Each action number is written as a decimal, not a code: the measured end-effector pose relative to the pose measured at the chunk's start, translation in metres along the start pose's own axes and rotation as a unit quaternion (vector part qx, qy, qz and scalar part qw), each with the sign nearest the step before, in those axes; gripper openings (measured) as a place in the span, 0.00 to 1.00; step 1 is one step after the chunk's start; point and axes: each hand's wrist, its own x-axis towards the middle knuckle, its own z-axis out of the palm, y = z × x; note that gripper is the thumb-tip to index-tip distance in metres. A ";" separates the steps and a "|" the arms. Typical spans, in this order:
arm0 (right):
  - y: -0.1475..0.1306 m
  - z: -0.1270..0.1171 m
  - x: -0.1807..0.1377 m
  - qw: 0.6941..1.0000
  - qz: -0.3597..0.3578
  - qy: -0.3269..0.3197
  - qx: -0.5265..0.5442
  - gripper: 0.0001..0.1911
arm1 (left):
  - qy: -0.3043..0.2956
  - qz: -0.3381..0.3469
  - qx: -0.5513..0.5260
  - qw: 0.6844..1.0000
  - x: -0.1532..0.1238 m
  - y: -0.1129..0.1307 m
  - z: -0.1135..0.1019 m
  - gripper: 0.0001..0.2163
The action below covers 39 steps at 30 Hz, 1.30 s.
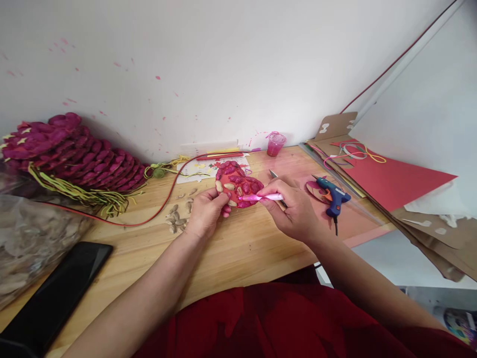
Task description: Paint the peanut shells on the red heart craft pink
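Observation:
My left hand (209, 206) grips the left edge of a red disc (230, 194) covered with peanuts. Most of the peanuts on it are painted magenta, while a few near the left hand are plain tan. In my right hand (292, 206) is a paintbrush (266, 197) with a white handle, its pink tip touching the peanuts at the disc's lower middle. Under the right hand lies a pointed metal tool (274, 174), mostly hidden. Loose unpainted peanuts (175, 217) lie on the table left of the left hand.
A stack of magenta peanut discs (100, 159) stands at left by a plastic bag (33, 238) and a black phone (55, 293). A cup of pink paint (276, 144) is near the wall. A blue glue gun (335, 197), red paper (402, 174) and cardboard (428, 238) lie right.

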 end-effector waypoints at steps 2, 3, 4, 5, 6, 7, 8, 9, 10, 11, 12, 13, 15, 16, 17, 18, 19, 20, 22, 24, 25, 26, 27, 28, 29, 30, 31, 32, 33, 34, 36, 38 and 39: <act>0.000 0.000 0.000 1.000 -0.003 -0.005 -0.010 0.03 | 0.000 0.003 0.001 1.000 0.000 0.000 0.000 0.12; 0.000 0.000 0.000 1.000 -0.001 -0.003 -0.019 0.02 | 0.001 0.004 0.001 1.000 0.000 0.000 0.000 0.12; 0.000 0.000 -0.001 1.000 0.004 0.001 -0.027 0.02 | 0.001 0.004 0.001 1.000 0.000 0.000 0.000 0.12; 0.000 -0.001 -0.001 0.999 0.010 0.006 -0.032 0.02 | 0.001 0.004 0.001 1.000 0.000 -0.001 0.000 0.12; 0.000 -0.001 -0.001 0.999 0.016 0.011 -0.032 0.02 | 0.000 0.004 0.001 1.000 0.000 -0.001 0.000 0.12; 0.000 -0.001 -0.001 0.999 0.019 0.013 -0.028 0.02 | 0.000 0.004 0.002 1.000 0.000 -0.001 0.000 0.12; -0.001 -0.001 -0.001 1.000 0.018 0.014 -0.021 0.02 | -0.002 0.005 0.004 1.000 0.000 -0.001 0.000 0.12; -0.001 0.000 -0.001 1.000 0.013 0.012 -0.015 0.02 | -0.002 0.007 0.005 1.000 0.000 -0.001 0.000 0.12; -0.002 0.001 -0.001 1.000 0.005 0.010 -0.014 0.03 | -0.003 0.009 0.007 1.000 -0.001 -0.001 0.000 0.12; -0.002 0.002 -0.001 1.000 -0.003 0.008 -0.017 0.03 | -0.002 0.011 0.009 1.000 -0.001 -0.001 0.000 0.12; -0.002 0.003 -0.001 1.000 -0.009 0.006 -0.024 0.03 | -0.002 0.011 0.011 1.000 -0.001 -0.001 0.000 0.12; -0.002 0.004 -0.001 0.999 -0.013 0.004 -0.030 0.03 | -0.002 0.011 0.014 1.000 -0.001 -0.001 0.000 0.12; -0.003 0.004 -0.001 0.999 -0.015 -0.002 -0.037 0.02 | -0.001 0.010 0.015 1.000 -0.001 -0.001 0.000 0.11; -0.003 0.003 -0.001 0.999 -0.012 -0.005 -0.036 0.02 | -0.002 0.009 0.014 1.000 0.000 -0.001 0.000 0.11; -0.003 0.003 -0.002 0.999 -0.008 -0.006 -0.034 0.01 | -0.002 0.008 0.012 1.000 0.000 -0.001 0.000 0.11; -0.003 0.002 -0.002 1.000 -0.003 -0.006 -0.030 0.01 | -0.002 0.008 0.009 1.000 0.000 -0.001 0.000 0.11; -0.004 0.002 -0.002 1.000 0.003 -0.004 -0.027 0.01 | -0.002 0.008 0.008 1.000 -0.001 -0.001 0.000 0.11; -0.004 0.002 -0.002 1.000 0.007 -0.003 -0.025 0.02 | -0.003 0.007 0.007 1.000 -0.001 -0.001 0.000 0.11; -0.003 0.002 -0.002 1.000 0.003 -0.002 -0.026 0.02 | -0.005 0.004 0.003 1.000 -0.001 -0.001 0.000 0.11; -0.002 0.002 -0.002 1.000 -0.003 -0.005 -0.029 0.02 | -0.003 -0.001 -0.004 1.000 -0.001 0.000 0.000 0.12; -0.001 0.001 -0.002 1.000 -0.002 -0.004 -0.030 0.02 | -0.002 -0.004 -0.009 1.000 -0.001 0.000 0.000 0.11; 0.000 0.001 -0.002 1.000 0.003 -0.001 -0.028 0.02 | -0.001 -0.008 -0.014 1.000 -0.001 0.001 0.000 0.11; 0.001 0.000 -0.002 1.000 0.012 0.005 -0.021 0.02 | -0.002 -0.011 -0.019 1.000 -0.001 0.001 0.001 0.11; 0.002 0.000 -0.003 1.000 0.021 0.012 -0.010 0.02 | -0.003 -0.015 -0.023 1.000 -0.001 0.001 0.001 0.11; 0.002 -0.001 -0.003 0.999 0.029 0.018 0.005 0.02 | -0.005 -0.020 -0.026 0.999 0.000 0.002 0.001 0.11; 0.002 -0.001 -0.003 0.999 0.035 0.023 0.020 0.03 | -0.007 -0.025 -0.030 0.999 0.000 0.002 0.000 0.10; 0.003 -0.001 -0.003 0.998 0.041 0.025 0.034 0.03 | -0.010 -0.030 -0.034 0.999 0.000 0.002 0.000 0.10; 0.003 -0.001 -0.003 0.998 0.045 0.025 0.044 0.03 | -0.014 -0.035 -0.037 0.999 0.001 0.001 0.000 0.10; 0.004 0.000 -0.003 0.997 0.048 0.025 0.050 0.03 | -0.017 -0.039 -0.041 0.998 0.001 0.001 0.000 0.10; 0.005 0.000 -0.002 0.997 0.052 0.025 0.054 0.03 | -0.020 -0.043 -0.045 0.998 0.002 0.001 -0.001 0.10; 0.008 0.001 -0.001 0.996 0.065 0.035 0.057 0.03 | -0.021 -0.050 -0.050 0.997 0.003 0.000 -0.001 0.10; 0.010 0.000 -0.001 0.993 0.081 0.050 0.064 0.03 | -0.018 -0.055 -0.051 0.997 0.004 -0.001 -0.002 0.09; 0.011 0.000 -0.001 0.992 0.086 0.054 0.070 0.03 | -0.016 -0.057 -0.052 0.997 0.004 -0.001 -0.002 0.09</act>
